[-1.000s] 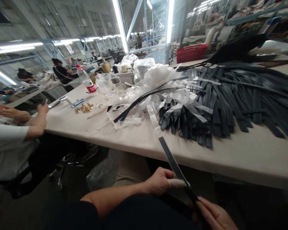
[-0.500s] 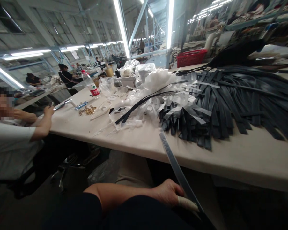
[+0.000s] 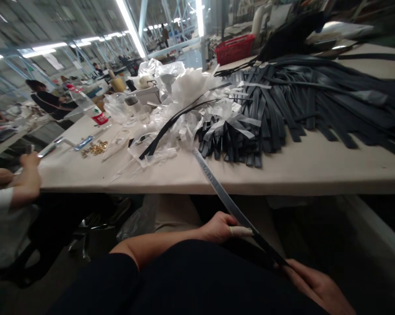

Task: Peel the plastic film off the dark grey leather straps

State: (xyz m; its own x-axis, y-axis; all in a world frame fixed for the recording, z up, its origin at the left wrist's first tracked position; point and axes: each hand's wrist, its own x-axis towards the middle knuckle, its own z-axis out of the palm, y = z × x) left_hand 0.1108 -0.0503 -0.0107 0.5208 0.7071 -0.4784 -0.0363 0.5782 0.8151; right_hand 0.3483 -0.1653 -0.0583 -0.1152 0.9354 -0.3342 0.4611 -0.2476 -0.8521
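Note:
A long black strap [image 3: 230, 202], with a whitish end on the table edge, slants down to the right across my lap. My left hand [image 3: 218, 226] is closed on its middle part; a pale cover wraps one finger. Farther down the strap, my right hand [image 3: 310, 280] grips it close to my body; its fingertips are partly hidden. Beyond the hands, a pile of black straps [image 3: 302, 92] covers much of the table [image 3: 331, 175], and crumpled white film strips [image 3: 190, 105] lie beside it.
Small gold metal pieces [image 3: 97, 148] and a blue packet [image 3: 83, 143] lie on the left. A bottle with a red label [image 3: 97, 111] stands behind them. A red basket [image 3: 235, 49] is at the back. At far left sits a co-worker, whose hand [image 3: 29, 159] shows.
My view has swung to the right and down. My right hand has come into sight on the strap. My left hand stays on the strap.

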